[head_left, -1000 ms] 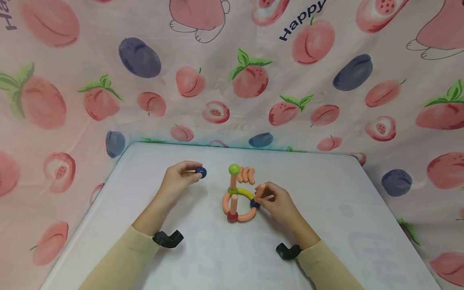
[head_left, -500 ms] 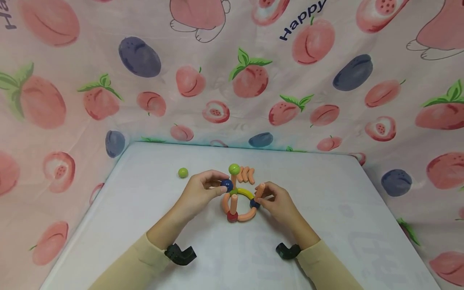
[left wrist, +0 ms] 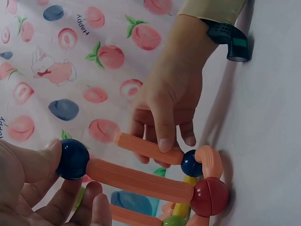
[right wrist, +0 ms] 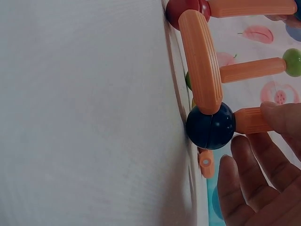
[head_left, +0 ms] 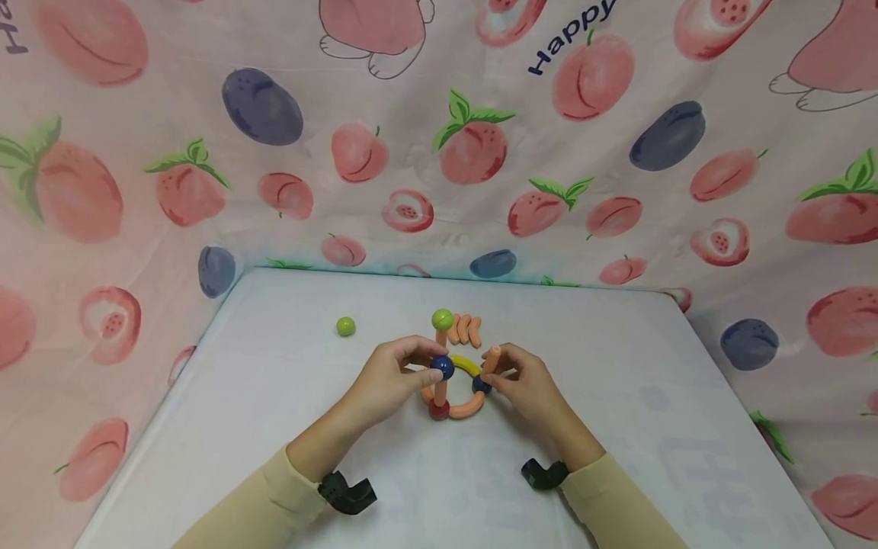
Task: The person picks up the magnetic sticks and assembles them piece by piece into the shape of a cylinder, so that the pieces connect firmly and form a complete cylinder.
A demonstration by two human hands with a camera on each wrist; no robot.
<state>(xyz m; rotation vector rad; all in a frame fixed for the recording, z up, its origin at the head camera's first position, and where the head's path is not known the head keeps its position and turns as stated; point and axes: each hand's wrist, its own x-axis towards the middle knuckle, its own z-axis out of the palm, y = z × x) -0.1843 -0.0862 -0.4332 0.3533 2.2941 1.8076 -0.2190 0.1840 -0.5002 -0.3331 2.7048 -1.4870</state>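
Observation:
Between thumb and fingers, my left hand (head_left: 394, 381) pinches a dark blue ball (head_left: 442, 367), which sits at the top end of an upright orange rod (left wrist: 141, 180) rising from a red ball (head_left: 439, 409). My right hand (head_left: 524, 381) pinches another upright orange rod (left wrist: 149, 149), whose lower end meets a second blue ball (right wrist: 210, 125). Curved orange rods (head_left: 468, 408) and a yellow one (head_left: 466, 364) link the base balls into a ring on the table. A third upright, at the back, carries a light green ball (head_left: 442, 319).
Several short curved orange rods (head_left: 465, 330) lie side by side behind the ring. A loose green ball (head_left: 346, 326) rests on the white table (head_left: 274, 366) to the left. Fruit-print cloth (head_left: 411, 152) hangs behind and beside the table.
My left hand has carried the blue ball rightward from the left and brought it onto the front upright rod, uncovering the loose green ball. My right hand has stayed in place.

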